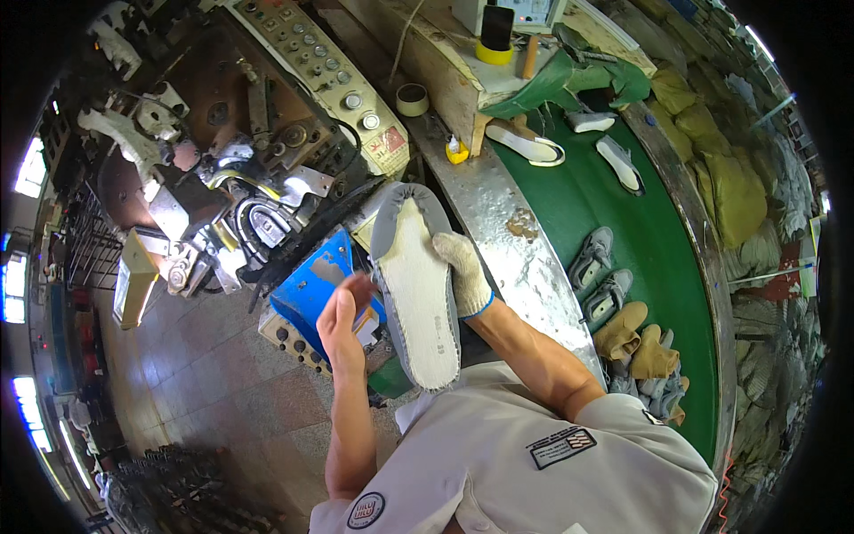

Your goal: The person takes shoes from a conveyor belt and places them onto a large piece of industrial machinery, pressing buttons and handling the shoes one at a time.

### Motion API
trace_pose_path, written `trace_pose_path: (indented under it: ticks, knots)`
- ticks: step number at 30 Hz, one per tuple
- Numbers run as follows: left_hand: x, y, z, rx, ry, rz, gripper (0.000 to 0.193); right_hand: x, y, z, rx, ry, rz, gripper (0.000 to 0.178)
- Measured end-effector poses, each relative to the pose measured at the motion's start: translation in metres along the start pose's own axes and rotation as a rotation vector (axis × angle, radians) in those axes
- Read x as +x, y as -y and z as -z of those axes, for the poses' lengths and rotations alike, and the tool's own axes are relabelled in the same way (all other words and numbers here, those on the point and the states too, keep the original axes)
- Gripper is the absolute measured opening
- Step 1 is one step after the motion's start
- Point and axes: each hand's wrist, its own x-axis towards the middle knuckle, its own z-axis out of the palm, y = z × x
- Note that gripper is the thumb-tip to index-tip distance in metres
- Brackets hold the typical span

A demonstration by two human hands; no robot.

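A grey shoe upper (418,294) hangs before me, its pale insole side facing up. Its pleated toe points away toward the machine, and a stitched edge runs round the insole. Wearing a knitted off-white glove with a blue cuff, my right hand (463,271) grips it by the right edge near the forefoot; the fingers underneath are hidden. My bare left hand (345,320) is beside its left edge, fingers stretched out and slightly blurred. Whether those fingertips touch the upper, I cannot tell.
A machine with metal clamps (267,218) and a knobbed control panel (329,76) stands at far left. Below it is a blue metal guard (316,276). On the right, a green conveyor belt (654,240) carries several shoes, including tan uppers (654,351), beside a metal ledge (525,258).
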Motion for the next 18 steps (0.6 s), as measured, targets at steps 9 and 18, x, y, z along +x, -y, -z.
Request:
trace_pose_path:
  ticks: [9, 18]
  knots:
    - [0.033, -0.004, -0.079, -0.021, 0.224, 0.160, 0.033, -0.043, 0.052, -0.006, -0.236, -0.033, 0.163, 0.077]
    - [0.090, 0.096, -0.131, 0.634, 0.266, 0.131, 0.034, -0.017, 0.107, 0.177, -0.677, -0.390, 0.011, 0.057]
